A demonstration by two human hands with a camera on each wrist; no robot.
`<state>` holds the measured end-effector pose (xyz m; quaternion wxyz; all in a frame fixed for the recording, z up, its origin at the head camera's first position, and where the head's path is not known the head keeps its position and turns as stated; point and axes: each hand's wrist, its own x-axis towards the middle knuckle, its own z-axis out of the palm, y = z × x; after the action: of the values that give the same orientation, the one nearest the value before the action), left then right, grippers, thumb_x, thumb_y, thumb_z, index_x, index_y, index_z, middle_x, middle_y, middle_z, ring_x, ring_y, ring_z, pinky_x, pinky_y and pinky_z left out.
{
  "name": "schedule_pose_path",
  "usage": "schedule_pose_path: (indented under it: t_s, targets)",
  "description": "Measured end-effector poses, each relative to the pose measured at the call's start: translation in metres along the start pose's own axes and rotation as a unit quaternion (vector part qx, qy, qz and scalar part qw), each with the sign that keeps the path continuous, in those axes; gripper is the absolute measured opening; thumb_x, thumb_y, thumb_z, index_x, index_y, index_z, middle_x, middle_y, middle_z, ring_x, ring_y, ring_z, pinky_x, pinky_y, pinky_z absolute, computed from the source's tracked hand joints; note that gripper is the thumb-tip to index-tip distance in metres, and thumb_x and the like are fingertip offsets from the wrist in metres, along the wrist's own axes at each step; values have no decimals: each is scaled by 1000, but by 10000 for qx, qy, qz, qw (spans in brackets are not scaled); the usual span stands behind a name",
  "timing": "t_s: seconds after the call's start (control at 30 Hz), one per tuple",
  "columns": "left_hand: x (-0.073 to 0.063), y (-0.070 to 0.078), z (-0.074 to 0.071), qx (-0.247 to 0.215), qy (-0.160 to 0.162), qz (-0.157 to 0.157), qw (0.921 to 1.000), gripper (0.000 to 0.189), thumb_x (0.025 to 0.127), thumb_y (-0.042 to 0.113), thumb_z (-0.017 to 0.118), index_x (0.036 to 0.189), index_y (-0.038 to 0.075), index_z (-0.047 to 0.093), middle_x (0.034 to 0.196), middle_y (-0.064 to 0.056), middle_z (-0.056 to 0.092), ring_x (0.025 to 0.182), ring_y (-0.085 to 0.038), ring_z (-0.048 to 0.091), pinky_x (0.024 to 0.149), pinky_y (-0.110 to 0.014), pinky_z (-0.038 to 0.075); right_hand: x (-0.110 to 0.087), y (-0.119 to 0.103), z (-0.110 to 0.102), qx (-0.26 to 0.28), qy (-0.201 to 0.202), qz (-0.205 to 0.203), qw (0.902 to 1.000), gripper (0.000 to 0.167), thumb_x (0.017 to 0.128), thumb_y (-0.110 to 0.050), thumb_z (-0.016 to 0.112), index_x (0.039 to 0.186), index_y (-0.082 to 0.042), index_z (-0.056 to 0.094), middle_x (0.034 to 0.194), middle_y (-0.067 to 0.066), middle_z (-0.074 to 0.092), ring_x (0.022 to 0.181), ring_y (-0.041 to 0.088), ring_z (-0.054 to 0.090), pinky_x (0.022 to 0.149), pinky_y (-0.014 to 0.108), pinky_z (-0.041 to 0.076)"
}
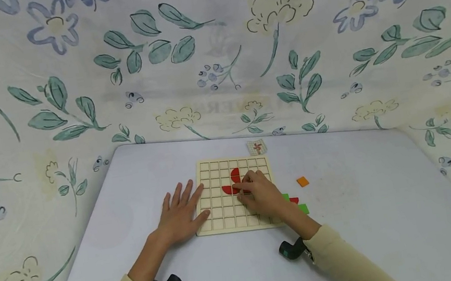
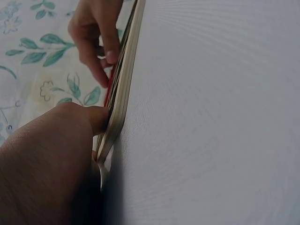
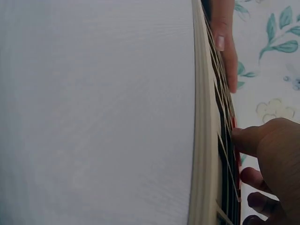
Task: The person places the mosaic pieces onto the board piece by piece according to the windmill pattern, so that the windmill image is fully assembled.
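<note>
A pale wooden grid board point(image 1: 217, 229) lies on the white table. Red quarter-round pieces stand out on it: one upper piece point(image 1: 235, 175), one left piece point(image 1: 228, 190), with more red partly hidden under the right hand. My left hand point(image 1: 179, 218) rests spread on the board's left edge, thumb on the near left part, fingers straight. Over the middle of the board, my right hand point(image 1: 260, 196) touches the red pieces with bent fingers and thumb. In the right wrist view the right thumb point(image 3: 248, 139) meets a red edge; whether it pinches a piece is hidden.
A small card point(image 1: 257, 147) with a red pinwheel pattern lies behind the board. Right of the board are an orange square point(image 1: 302, 181), green pieces point(image 1: 303, 209) and a red piece point(image 1: 294, 201). Floral cloth point(image 1: 214, 64) hangs around the table.
</note>
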<state>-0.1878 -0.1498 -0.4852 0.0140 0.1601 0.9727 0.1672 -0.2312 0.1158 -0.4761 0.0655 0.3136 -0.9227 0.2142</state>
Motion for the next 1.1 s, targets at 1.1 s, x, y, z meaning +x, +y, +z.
schedule_pose_path:
  t_s: [1.1]
  targets:
    - [1,-5,6,-25,-62,-38,10000,73,98,51,48,157,15,25,163,-15,11,148,-39,0,112,-61,-1,-37,26,-29,279,205,387,9987,18,87,-15,76,104,-11,76,90,3,57,79,18,40,66,32,37]
